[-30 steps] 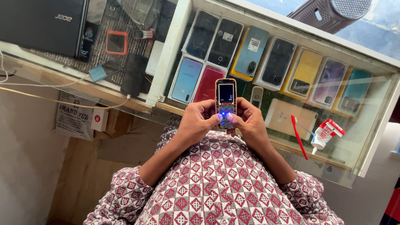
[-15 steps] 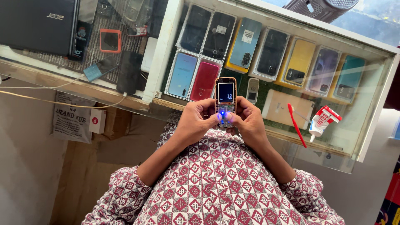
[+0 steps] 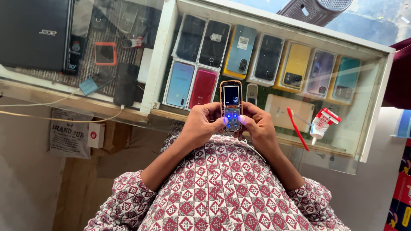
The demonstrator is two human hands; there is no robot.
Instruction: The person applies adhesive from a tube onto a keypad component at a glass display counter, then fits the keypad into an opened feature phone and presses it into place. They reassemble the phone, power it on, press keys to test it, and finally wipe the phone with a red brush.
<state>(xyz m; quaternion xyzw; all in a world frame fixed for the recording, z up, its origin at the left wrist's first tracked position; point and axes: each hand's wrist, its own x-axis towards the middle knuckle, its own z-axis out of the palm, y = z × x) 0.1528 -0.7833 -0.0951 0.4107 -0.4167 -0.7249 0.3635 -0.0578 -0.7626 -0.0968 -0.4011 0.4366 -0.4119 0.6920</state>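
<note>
Both my hands hold a small orange-edged keypad phone (image 3: 231,101) upright over a glass display counter (image 3: 274,128). Its screen is lit and its keys glow blue. My left hand (image 3: 201,126) grips the phone's left side with the thumb on the keypad. My right hand (image 3: 258,125) grips the right side, its thumb also on the keys. My patterned red-and-white sleeves fill the lower part of the view.
Under the glass lie several boxed smartphones (image 3: 239,55). On the counter rest a red toothbrush (image 3: 297,128) and a red-and-white tube (image 3: 321,123). A black laptop (image 3: 34,32), an orange-framed device (image 3: 105,53) and cables (image 3: 60,111) sit at left.
The view has shifted slightly; my hands and the phone stay together over the counter, thumbs still on the glowing keypad.
</note>
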